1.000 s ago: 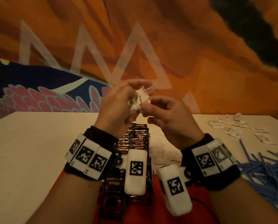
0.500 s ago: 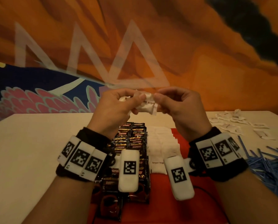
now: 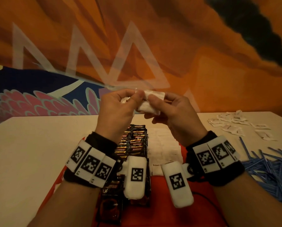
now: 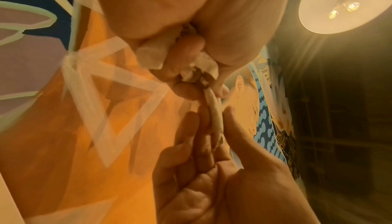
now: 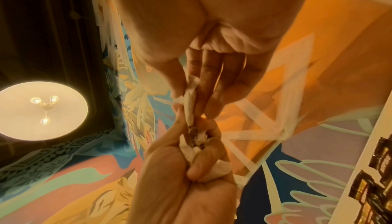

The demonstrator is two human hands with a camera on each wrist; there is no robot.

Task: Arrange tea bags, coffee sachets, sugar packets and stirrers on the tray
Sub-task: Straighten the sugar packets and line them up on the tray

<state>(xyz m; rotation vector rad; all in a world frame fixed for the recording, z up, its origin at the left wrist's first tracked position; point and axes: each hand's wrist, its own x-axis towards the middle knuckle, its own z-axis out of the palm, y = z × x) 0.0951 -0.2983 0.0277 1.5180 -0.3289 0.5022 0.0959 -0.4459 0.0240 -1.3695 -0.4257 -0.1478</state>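
Both hands are raised above the red tray (image 3: 202,202). My left hand (image 3: 132,99) grips a crumpled bunch of white sugar packets (image 3: 125,101), with fingers curled round the bunch (image 5: 218,169). My right hand (image 3: 156,100) pinches one white sugar packet (image 3: 151,105) between thumb and fingers, right beside the bunch. The left wrist view shows that packet (image 4: 214,111) edge-on. On the tray lie rows of black coffee sachets (image 3: 133,141) and a row of white sugar packets (image 3: 163,145).
Loose white packets (image 3: 232,125) lie scattered on the pale table (image 3: 30,153) at the far right. A heap of blue stirrers (image 3: 276,174) lies at the right edge. A painted orange wall (image 3: 219,71) stands behind the table.
My right hand has turned from under the bunch to beside it and now pinches a single packet flat. Both hands stay raised over the tray.
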